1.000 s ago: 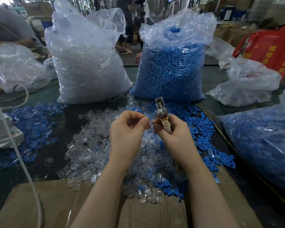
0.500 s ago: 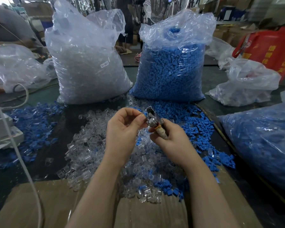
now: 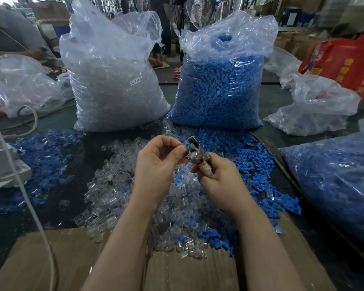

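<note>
Right hand [image 3: 221,181] grips the metal tool [image 3: 194,151] by its taped handle, up above the tabletop [image 3: 76,177], and the left hand [image 3: 156,171] has its fingers pinching a small piece [image 3: 183,146], mostly hidden, right at the tool's head. Early days, I'd say: one piece being fitted, with big heaps of clear pieces [image 3: 118,185] and blue pieces [image 3: 246,156] lying loose below

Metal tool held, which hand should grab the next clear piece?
Left. The right hand grips the metal tool by its taped handle; the left hand only pinches at its head, above the clear pieces.
</note>
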Tool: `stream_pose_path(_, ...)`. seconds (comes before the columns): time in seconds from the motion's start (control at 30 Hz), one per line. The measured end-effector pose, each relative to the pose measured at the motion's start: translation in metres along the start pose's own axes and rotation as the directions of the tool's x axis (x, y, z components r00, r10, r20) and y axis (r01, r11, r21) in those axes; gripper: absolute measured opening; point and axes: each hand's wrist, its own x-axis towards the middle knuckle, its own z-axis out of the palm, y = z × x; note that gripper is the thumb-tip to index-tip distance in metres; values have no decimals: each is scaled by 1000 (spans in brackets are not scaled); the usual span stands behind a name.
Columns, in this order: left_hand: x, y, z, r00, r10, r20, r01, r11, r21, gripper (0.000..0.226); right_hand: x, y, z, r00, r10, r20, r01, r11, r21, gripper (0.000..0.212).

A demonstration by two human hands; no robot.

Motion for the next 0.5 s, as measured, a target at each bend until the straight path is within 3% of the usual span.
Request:
stream_pose_path(0.27,6,-3,-10,994,-108,17,108,994,-32,6,1,-6,3,999,-17,-45,14,997,-76,19)
stream_pose_path(0.4,14,-5,-47,938,-235,-255,209,970,-125,4,1,-6,0,991,4,-135,-22,992,-127,22)
stream_pose_path(0.5,16,-16,-91,851,-165,-498,251,962,111,6,1,0,-5,981,6,-194,-41,983,-177,14)
